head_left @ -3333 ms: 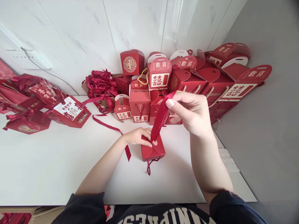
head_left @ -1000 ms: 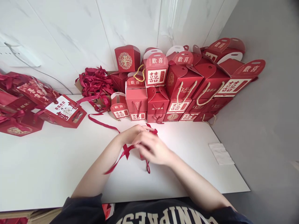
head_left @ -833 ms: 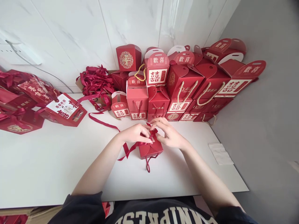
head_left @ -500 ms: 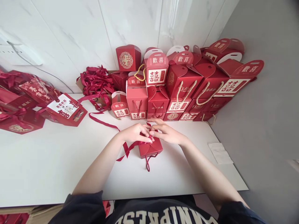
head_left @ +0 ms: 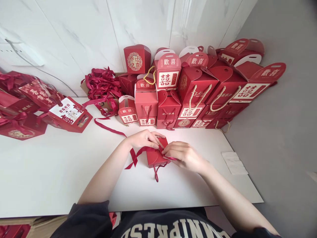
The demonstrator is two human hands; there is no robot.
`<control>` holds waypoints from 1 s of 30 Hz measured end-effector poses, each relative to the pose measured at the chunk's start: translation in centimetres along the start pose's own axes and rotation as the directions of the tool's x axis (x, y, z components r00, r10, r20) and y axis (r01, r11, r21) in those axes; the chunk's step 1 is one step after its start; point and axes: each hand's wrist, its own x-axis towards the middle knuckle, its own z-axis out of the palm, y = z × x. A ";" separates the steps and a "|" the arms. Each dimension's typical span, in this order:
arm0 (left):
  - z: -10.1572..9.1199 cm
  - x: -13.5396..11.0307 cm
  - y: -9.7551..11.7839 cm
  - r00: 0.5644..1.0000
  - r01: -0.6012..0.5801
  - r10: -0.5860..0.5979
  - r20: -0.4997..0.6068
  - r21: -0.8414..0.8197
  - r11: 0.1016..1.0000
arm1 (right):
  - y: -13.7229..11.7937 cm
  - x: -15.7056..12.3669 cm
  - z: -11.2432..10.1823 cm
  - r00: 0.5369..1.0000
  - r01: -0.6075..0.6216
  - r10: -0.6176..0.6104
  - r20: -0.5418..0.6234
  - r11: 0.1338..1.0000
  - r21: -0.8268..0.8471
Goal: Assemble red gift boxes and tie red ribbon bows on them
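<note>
A person's left hand (head_left: 144, 138) pinches a red ribbon (head_left: 145, 149) against the top of a small red box (head_left: 154, 159) on a white table (head_left: 61, 175), while the right hand (head_left: 188, 156) grips the ribbon between thumb and fingers, a loose end trailing off to the left. Behind, gift boxes (head_left: 168, 102) stand stacked near a tiled wall (head_left: 146, 23), beside a heap of ribbons (head_left: 102, 84).
</note>
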 end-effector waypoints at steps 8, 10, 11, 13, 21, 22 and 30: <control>1.0 -0.1 1.0 0.991 -0.019 0.039 -0.128 0.150 0.988 | -0.4 0.0 0.4 0.996 -0.084 0.084 0.022 0.996 -0.003; 1.7 -0.3 2.0 0.979 -0.003 0.057 -0.194 0.269 0.963 | 0.0 0.4 0.3 0.979 -0.182 0.189 -0.080 0.979 0.095; 2.1 -0.4 2.6 0.970 0.025 0.060 -0.237 0.339 0.941 | 0.3 0.6 0.3 0.962 -0.216 0.234 -0.139 0.967 0.132; 3.0 -0.8 3.8 0.942 0.105 0.066 -0.329 0.474 0.874 | 0.9 1.1 0.5 0.943 -0.232 0.263 -0.206 0.959 0.163; 5.6 -2.3 4.3 0.874 0.136 0.424 -0.238 0.957 0.256 | 2.2 2.5 1.5 0.973 -0.185 0.203 -0.108 0.970 0.158; 5.7 -2.3 4.0 0.859 0.142 0.461 -0.223 0.969 0.204 | 2.3 2.6 1.4 0.978 -0.175 0.191 -0.087 0.972 0.158; 6.0 -2.8 0.9 0.687 0.129 0.699 -0.199 0.980 0.153 | 2.6 2.5 0.4 0.975 -0.210 0.220 -0.026 0.955 0.210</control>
